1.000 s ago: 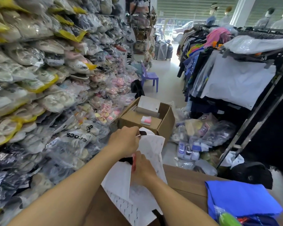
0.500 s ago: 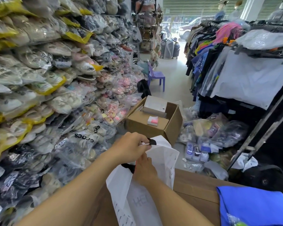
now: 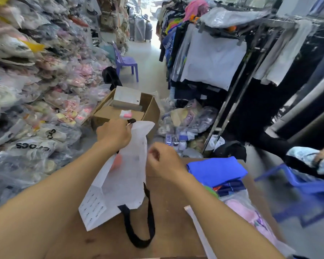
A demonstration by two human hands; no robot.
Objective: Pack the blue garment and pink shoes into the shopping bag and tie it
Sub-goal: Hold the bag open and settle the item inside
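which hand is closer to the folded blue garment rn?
Right. The right hand hovers just left of the blue garment, not touching it. The left hand is farther left, gripping the top of the white shopping bag.

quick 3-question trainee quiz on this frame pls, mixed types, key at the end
1. True or false: the blue garment is already inside the shopping bag.
2. Which hand grips the top edge of the shopping bag? A) left hand B) right hand C) both
3. Fill in: the bag's black handle hangs over the brown ____ surface.

Key: 1. False, it lies folded on the surface to the right of the bag. 2. A; the right hand is beside the bag, curled, with no clear hold on it. 3. cardboard.
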